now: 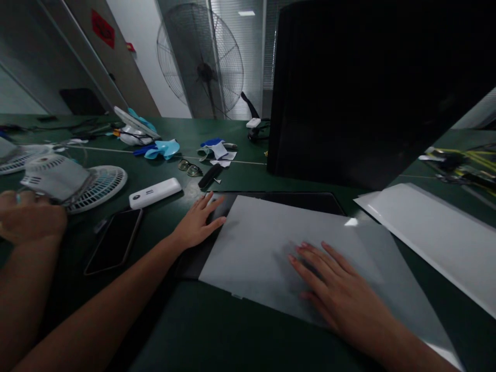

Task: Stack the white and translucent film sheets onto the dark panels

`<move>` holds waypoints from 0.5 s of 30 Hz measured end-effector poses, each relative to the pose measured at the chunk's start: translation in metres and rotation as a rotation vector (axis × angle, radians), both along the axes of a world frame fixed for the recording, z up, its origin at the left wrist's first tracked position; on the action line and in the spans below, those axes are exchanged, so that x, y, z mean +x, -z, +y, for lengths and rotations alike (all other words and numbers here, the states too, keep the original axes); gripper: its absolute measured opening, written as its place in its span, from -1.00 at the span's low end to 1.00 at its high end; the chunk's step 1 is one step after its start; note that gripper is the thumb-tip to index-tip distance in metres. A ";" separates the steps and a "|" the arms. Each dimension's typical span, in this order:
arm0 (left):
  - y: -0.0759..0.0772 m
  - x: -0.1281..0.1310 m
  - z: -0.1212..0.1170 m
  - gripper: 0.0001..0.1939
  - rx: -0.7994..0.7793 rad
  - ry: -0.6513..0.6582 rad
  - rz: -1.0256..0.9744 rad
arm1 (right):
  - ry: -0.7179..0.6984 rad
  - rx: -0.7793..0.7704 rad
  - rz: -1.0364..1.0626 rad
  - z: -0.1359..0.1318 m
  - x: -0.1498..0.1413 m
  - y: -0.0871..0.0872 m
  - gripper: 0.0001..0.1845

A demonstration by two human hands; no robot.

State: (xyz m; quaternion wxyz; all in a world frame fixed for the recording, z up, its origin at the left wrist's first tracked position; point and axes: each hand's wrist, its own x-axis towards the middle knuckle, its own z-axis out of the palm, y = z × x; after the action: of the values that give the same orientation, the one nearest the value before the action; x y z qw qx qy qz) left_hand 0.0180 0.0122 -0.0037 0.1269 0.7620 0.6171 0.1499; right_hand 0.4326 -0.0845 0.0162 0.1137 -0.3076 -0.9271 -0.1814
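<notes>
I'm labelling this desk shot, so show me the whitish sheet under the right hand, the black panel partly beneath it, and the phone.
Whitish sheet (pixel 259 248): head view, on its bare left part.
Black panel (pixel 310 200): head view, on its uncovered far strip.
Phone (pixel 115 243): head view, mid dark face.

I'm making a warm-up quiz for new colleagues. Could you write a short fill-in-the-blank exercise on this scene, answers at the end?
1. The right hand is over the sheet, palm turned ___.
2. The left hand is near the sheet's left edge, over a panel coloured ___.
3. The power bank near the phone is coloured ___.
4. The table has a dark ___ top.

Missing words: down; black; white; green.
</notes>
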 end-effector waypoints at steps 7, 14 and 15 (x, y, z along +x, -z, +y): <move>-0.003 0.000 -0.002 -0.22 -0.010 0.059 0.081 | 0.240 -0.008 0.051 0.001 0.024 0.011 -0.34; -0.004 -0.001 0.001 -0.40 -0.011 0.044 0.137 | 0.501 -0.130 0.091 0.032 0.075 0.021 -0.27; -0.004 -0.001 0.001 -0.40 -0.013 0.020 0.152 | 0.588 -0.156 0.078 0.037 0.090 0.020 -0.25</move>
State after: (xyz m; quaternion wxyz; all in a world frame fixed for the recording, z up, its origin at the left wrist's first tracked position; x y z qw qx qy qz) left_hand 0.0170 0.0132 0.0005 0.0859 0.7764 0.6184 0.0863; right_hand 0.5222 -0.0475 -0.0043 0.0680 -0.5774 -0.8043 -0.1229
